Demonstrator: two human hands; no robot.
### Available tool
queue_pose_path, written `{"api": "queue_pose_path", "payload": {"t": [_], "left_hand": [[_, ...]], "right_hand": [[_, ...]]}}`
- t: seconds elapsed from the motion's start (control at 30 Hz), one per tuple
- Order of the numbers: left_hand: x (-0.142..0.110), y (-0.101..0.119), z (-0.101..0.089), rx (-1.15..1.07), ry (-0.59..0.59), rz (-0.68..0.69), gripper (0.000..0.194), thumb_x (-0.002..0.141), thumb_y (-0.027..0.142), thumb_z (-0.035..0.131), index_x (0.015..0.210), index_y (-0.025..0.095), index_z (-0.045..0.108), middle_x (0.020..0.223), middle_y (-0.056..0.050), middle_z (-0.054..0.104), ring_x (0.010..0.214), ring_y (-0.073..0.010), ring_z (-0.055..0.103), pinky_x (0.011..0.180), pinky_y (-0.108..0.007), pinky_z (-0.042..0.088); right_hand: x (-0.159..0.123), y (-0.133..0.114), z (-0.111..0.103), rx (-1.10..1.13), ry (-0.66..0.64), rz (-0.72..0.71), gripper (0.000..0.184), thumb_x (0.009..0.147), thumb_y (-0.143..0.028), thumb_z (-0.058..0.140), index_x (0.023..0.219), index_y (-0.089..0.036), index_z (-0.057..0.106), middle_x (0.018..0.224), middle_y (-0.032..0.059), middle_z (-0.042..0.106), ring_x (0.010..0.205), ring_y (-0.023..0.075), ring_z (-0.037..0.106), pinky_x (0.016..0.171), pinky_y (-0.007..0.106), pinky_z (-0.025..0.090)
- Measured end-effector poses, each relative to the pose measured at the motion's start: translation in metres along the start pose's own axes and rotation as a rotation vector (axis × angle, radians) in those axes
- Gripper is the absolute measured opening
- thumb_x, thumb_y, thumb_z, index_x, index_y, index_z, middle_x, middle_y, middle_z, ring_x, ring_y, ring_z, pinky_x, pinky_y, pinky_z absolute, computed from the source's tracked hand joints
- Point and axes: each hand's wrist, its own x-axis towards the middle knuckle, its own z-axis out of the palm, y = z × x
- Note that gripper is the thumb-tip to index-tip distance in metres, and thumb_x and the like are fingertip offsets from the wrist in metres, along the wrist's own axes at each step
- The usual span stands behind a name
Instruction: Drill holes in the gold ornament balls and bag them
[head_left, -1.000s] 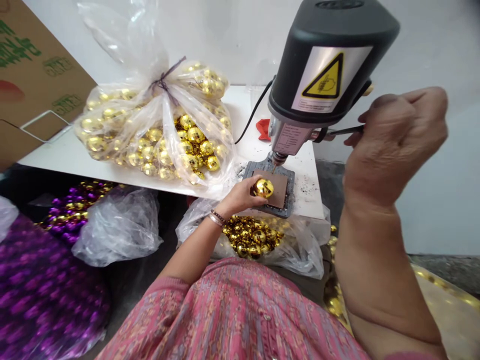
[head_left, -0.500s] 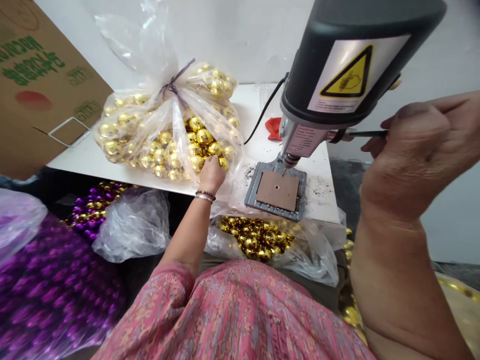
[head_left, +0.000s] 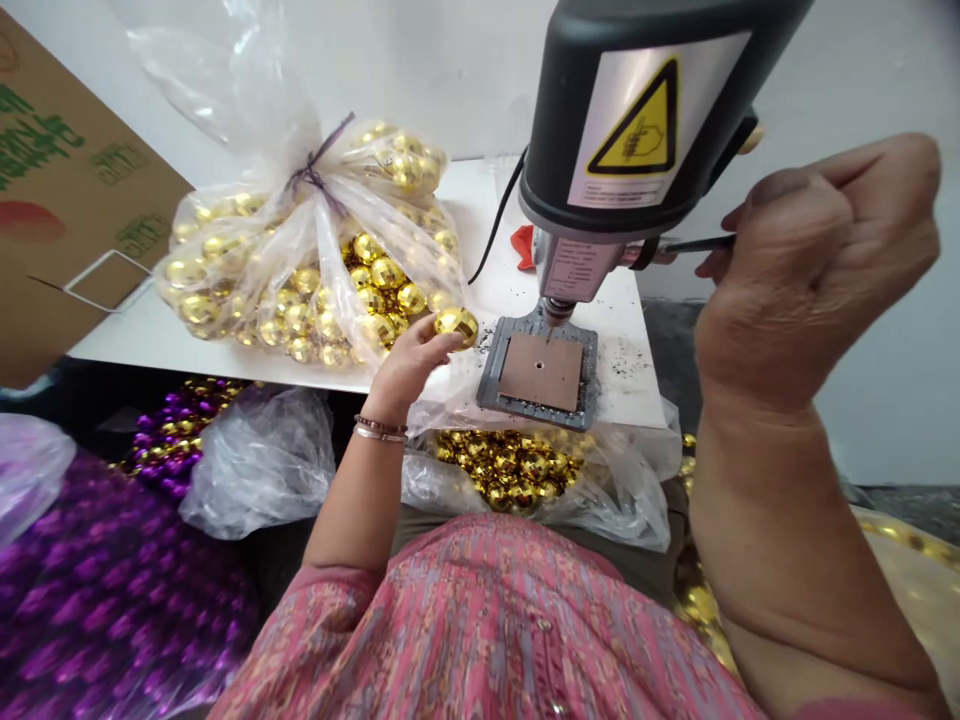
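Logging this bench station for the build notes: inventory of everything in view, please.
drill press head: one, black with yellow warning label, above the base plate
base plate: one, grey with brown pad, under the drill
white table: one, white, speckled with dark debris
tied plastic bag: one, clear, full of gold balls, on the table
open plastic bag: one, clear, holding gold balls, below the table edge
cardboard box: one, brown with green print, far left
red item: one, red, behind the drill
crumpled plastic bag: one, clear, left of the table, below it
purple and gold balls: many, on the floor at left
left hand: one, holding a gold mirrored ball
right hand: one, gripping a black lever at the drill
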Motion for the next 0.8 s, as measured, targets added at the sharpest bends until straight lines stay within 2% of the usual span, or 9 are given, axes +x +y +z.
{"api": "queue_pose_path", "payload": {"t": [0.07, 0.17, 0.23, 0.33, 0.53, 0.6, 0.67, 0.8], "left_hand": [[-0.004, 0.003, 0.012, -0.253, -0.143, -0.092, 0.028, 0.092, 0.038, 0.066, 0.112, 0.019, 0.073, 0.106, -0.01, 0.079, 0.091, -0.0169, 0.072, 0.08, -0.029, 0.059], [-0.003, 0.005, 0.036, -0.382, -0.224, -0.202, 0.022, 0.089, 0.034, 0.07, 0.103, 0.016, 0.073, 0.104, -0.012, 0.079, 0.089, -0.0167, 0.073, 0.078, -0.029, 0.058], [-0.001, 0.005, 0.051, -0.329, -0.255, -0.191, 0.021, 0.086, 0.032, 0.074, 0.1, 0.016, 0.074, 0.102, -0.01, 0.079, 0.087, -0.0155, 0.071, 0.075, -0.027, 0.055], [0.001, 0.005, 0.067, -0.153, -0.271, -0.093, 0.028, 0.082, 0.034, 0.077, 0.102, 0.015, 0.075, 0.097, -0.006, 0.077, 0.082, -0.0144, 0.066, 0.07, -0.026, 0.049], [0.007, 0.003, 0.084, 0.062, -0.186, 0.033, 0.035, 0.076, 0.041, 0.082, 0.098, 0.015, 0.074, 0.092, -0.003, 0.075, 0.082, -0.0171, 0.064, 0.073, -0.028, 0.047], [0.009, 0.002, 0.087, 0.098, -0.174, 0.053, 0.035, 0.076, 0.039, 0.082, 0.099, 0.015, 0.074, 0.091, -0.003, 0.074, 0.082, -0.0172, 0.064, 0.075, -0.029, 0.047], [0.009, 0.002, 0.089, 0.137, -0.161, 0.066, 0.034, 0.076, 0.036, 0.082, 0.101, 0.016, 0.074, 0.093, -0.003, 0.074, 0.083, -0.0171, 0.064, 0.076, -0.029, 0.047], [0.007, 0.005, 0.091, 0.235, -0.134, 0.099, 0.03, 0.078, 0.032, 0.081, 0.103, 0.016, 0.073, 0.093, -0.003, 0.074, 0.083, -0.0168, 0.063, 0.074, -0.028, 0.048]], "right_hand": [[0.001, -0.001, 0.001, 0.014, 0.001, 0.008, 0.029, 0.09, -0.047, 0.04, 0.079, -0.021, 0.036, 0.073, -0.001, 0.043, 0.063, 0.0057, 0.04, 0.073, 0.028, 0.035], [0.002, -0.005, 0.001, 0.026, -0.014, 0.04, 0.027, 0.088, -0.048, 0.039, 0.079, -0.022, 0.034, 0.072, -0.0015, 0.044, 0.06, 0.0058, 0.038, 0.071, 0.028, 0.035], [0.002, -0.007, 0.001, 0.038, -0.019, 0.045, 0.027, 0.085, -0.049, 0.039, 0.079, -0.023, 0.033, 0.07, -0.0016, 0.044, 0.059, 0.0061, 0.038, 0.071, 0.028, 0.037], [0.002, -0.009, 0.0, 0.056, -0.008, 0.01, 0.027, 0.087, -0.047, 0.038, 0.078, -0.023, 0.031, 0.068, -0.003, 0.038, 0.06, 0.0045, 0.036, 0.073, 0.025, 0.04], [0.003, -0.015, -0.001, 0.116, -0.068, 0.012, 0.027, 0.095, -0.028, 0.047, 0.077, -0.023, 0.028, 0.069, -0.0053, 0.028, 0.064, 0.0021, 0.029, 0.07, 0.018, 0.033], [0.01, -0.021, -0.001, 0.079, -0.108, 0.096, 0.035, 0.096, -0.019, 0.054, 0.074, -0.022, 0.027, 0.066, -0.0072, 0.025, 0.063, 0.0013, 0.025, 0.07, 0.018, 0.031], [0.022, -0.027, 0.001, -0.004, -0.157, 0.191, 0.042, 0.097, -0.017, 0.057, 0.071, -0.021, 0.024, 0.063, -0.0087, 0.022, 0.062, 0.0005, 0.02, 0.071, 0.018, 0.027], [0.049, -0.034, 0.005, -0.165, -0.203, 0.301, 0.039, 0.103, -0.015, 0.041, 0.068, -0.017, 0.023, 0.062, -0.0081, 0.02, 0.065, 0.0003, 0.013, 0.072, 0.02, 0.02]]}}
